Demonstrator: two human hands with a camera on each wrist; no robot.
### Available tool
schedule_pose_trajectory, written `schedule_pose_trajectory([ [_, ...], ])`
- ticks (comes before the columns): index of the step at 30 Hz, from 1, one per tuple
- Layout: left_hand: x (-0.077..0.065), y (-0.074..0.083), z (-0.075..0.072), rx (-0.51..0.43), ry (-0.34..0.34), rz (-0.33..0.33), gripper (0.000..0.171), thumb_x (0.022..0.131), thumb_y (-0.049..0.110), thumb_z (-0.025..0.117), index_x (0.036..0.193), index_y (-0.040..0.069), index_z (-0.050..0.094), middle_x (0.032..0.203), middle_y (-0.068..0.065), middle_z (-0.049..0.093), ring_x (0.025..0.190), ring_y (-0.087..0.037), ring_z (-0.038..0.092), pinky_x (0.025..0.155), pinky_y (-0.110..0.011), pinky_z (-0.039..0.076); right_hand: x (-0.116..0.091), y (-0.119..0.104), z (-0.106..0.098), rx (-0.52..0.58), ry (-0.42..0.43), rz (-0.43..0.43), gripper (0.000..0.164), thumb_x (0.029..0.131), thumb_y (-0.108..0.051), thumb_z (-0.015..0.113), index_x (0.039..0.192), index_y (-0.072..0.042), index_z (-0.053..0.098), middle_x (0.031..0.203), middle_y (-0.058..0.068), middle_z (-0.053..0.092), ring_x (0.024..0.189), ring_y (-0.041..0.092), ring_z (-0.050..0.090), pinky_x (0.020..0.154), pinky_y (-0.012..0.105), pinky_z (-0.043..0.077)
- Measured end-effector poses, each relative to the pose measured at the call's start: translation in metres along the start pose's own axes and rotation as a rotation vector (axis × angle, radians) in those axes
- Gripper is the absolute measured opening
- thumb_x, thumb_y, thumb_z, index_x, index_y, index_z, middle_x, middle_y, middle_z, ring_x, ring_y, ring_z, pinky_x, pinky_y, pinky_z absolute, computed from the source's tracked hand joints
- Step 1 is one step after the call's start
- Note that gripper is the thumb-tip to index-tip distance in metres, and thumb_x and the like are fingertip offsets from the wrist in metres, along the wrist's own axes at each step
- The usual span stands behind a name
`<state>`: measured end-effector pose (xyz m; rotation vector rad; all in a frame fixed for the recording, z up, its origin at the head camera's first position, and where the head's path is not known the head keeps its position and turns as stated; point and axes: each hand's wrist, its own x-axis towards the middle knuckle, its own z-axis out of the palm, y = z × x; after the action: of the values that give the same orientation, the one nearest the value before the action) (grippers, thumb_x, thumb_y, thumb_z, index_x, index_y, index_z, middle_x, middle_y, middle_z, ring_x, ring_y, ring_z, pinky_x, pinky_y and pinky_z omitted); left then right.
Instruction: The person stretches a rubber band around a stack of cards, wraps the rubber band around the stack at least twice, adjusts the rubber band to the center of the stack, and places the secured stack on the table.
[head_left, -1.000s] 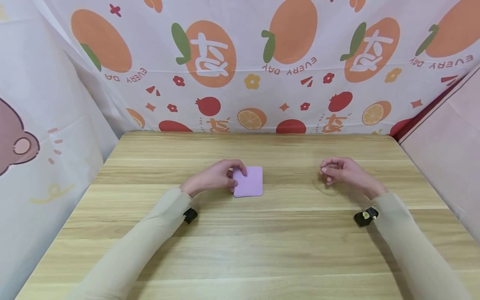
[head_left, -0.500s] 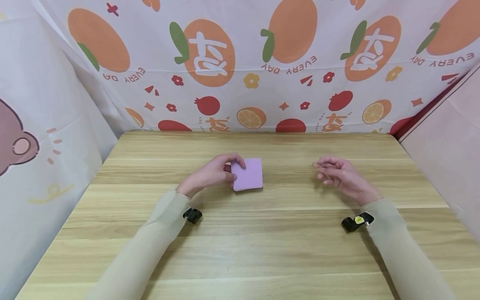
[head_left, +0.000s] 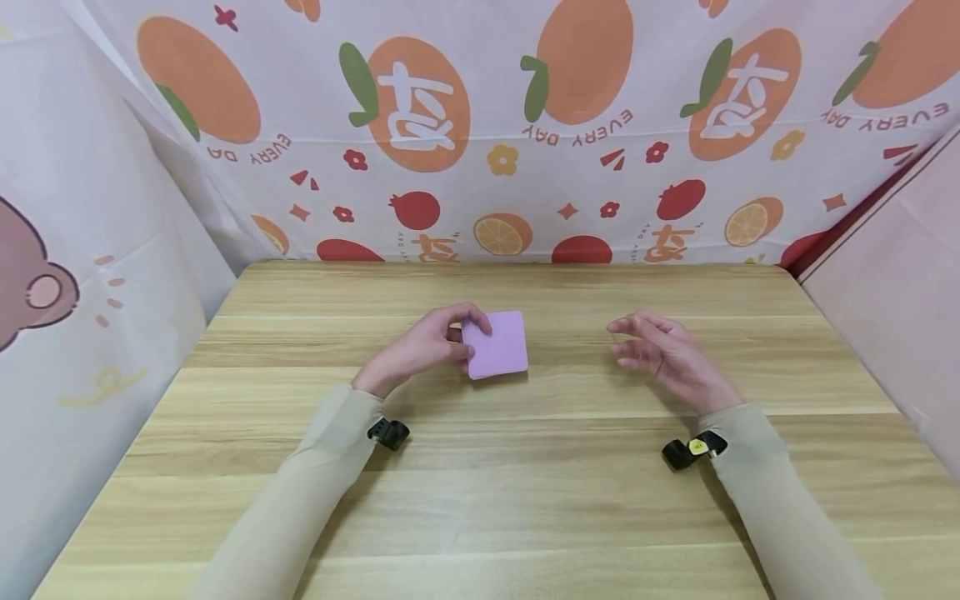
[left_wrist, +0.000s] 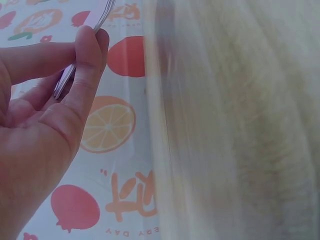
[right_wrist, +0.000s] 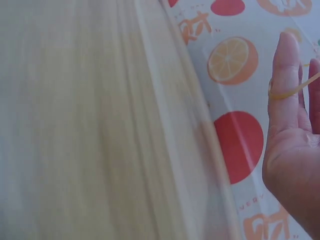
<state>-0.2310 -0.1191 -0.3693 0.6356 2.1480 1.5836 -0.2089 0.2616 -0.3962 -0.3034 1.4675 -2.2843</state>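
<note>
Purple cards (head_left: 500,346): pinched by left grip (head_left: 426,343) | yellow band (right_wrist: 287,94): looped round spread right grip (head_left: 670,354)

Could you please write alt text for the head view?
A person's left hand grips a purple square stack over a wood-grain table, while the right hand, apart from it, carries a thin, barely visible band. A fruit-print cloth hangs behind.

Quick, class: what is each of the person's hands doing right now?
Left hand: closed, gripping a stack of thin, square, purple cards.
Right hand: open, carrying a thin, yellowish elastic band.
</note>
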Motion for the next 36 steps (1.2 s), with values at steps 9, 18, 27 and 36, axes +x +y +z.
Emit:
schedule_pose_trajectory([
  [9, 0.001, 0.000, 0.006, -0.027, 0.000, 0.014, 0.034, 0.086, -0.015, 0.054, 0.114, 0.004, 0.057, 0.111, -0.017, 0.049, 0.075, -0.026, 0.057, 0.067, -0.047, 0.052, 0.009, 0.004, 0.029, -0.173, 0.087, -0.008, 0.029, 0.101, -0.019, 0.058, 0.125, -0.003, 0.062, 0.133, 0.019, 0.056, 0.117, 0.037, 0.059, 0.091, 0.046, 0.051],
  [18, 0.000, 0.002, 0.010, -0.003, 0.031, -0.012, 0.052, 0.089, -0.013, 0.054, 0.133, 0.012, 0.046, 0.115, -0.017, 0.047, 0.083, -0.028, 0.058, 0.069, -0.043, 0.051, 0.018, 0.011, 0.055, -0.369, 0.172, -0.065, 0.045, 0.095, -0.023, 0.068, 0.130, 0.002, 0.057, 0.135, 0.023, 0.053, 0.113, 0.041, 0.060, 0.083, 0.045, 0.055],
  [27, 0.000, 0.006, 0.011, -0.041, 0.033, -0.014, 0.052, 0.087, -0.013, 0.054, 0.134, 0.008, 0.047, 0.122, -0.016, 0.046, 0.081, -0.026, 0.057, 0.068, -0.041, 0.050, 0.023, 0.014, 0.068, -0.386, 0.174, -0.096, 0.044, 0.092, -0.022, 0.072, 0.130, -0.004, 0.059, 0.134, 0.023, 0.054, 0.111, 0.044, 0.059, 0.080, 0.046, 0.055],
  [36, 0.003, 0.006, 0.015, -0.082, 0.020, -0.016, 0.052, 0.087, -0.014, 0.054, 0.132, 0.012, 0.049, 0.120, -0.015, 0.047, 0.082, -0.027, 0.057, 0.068, -0.044, 0.049, 0.029, 0.016, 0.079, -0.447, 0.168, -0.106, 0.041, 0.091, -0.021, 0.074, 0.129, -0.009, 0.062, 0.129, 0.014, 0.059, 0.110, 0.047, 0.058, 0.080, 0.047, 0.056],
])
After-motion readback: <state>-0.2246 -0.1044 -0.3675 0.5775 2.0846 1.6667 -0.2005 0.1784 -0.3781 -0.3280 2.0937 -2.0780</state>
